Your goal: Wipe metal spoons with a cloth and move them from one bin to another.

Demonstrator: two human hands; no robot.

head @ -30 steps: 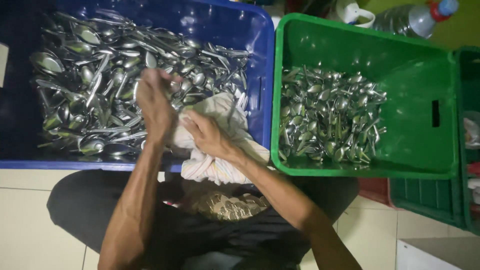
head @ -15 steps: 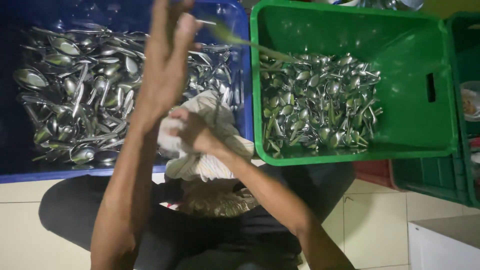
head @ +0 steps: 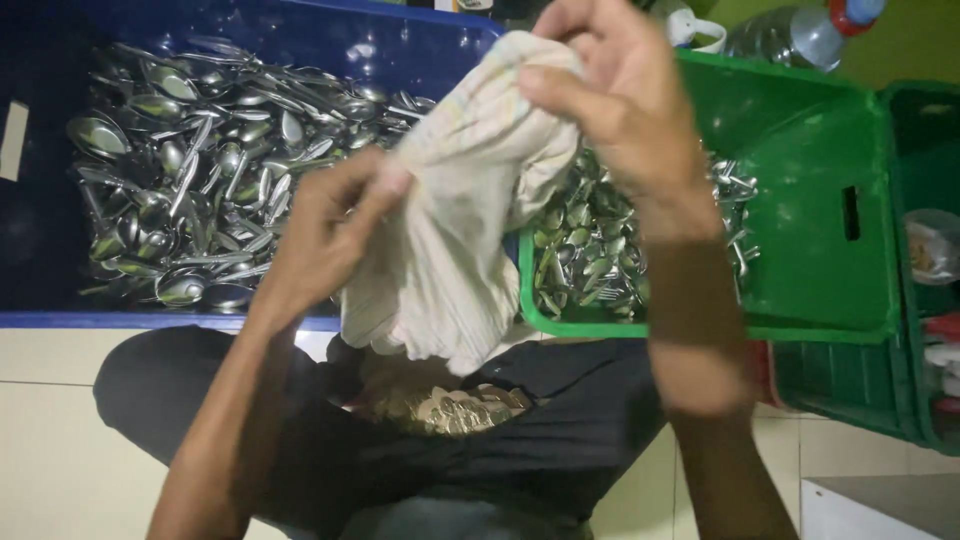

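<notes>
Both my hands hold a pale, faintly striped cloth (head: pixel 455 230) lifted in front of me. My right hand (head: pixel 610 100) grips its upper end high up, over the green crate (head: pixel 800 150). My left hand (head: pixel 335 235) pinches the cloth's left side lower down, above the blue crate (head: pixel 40 230). The blue crate is filled with several metal spoons (head: pixel 190 190). More spoons (head: pixel 590 250) lie in the green crate, partly hidden by my right hand and the cloth. I cannot tell whether a spoon is wrapped inside the cloth.
A second green crate (head: pixel 925 300) stands at the far right with a small bowl inside. A plastic bottle (head: pixel 790 35) and a white cup (head: pixel 695 30) sit behind the crates. My legs in dark clothing rest on a pale tiled floor (head: pixel 50 420).
My left hand, raised high half a second ago, has come down to the cloth. My right hand has lifted the cloth up from the crate edge toward the camera.
</notes>
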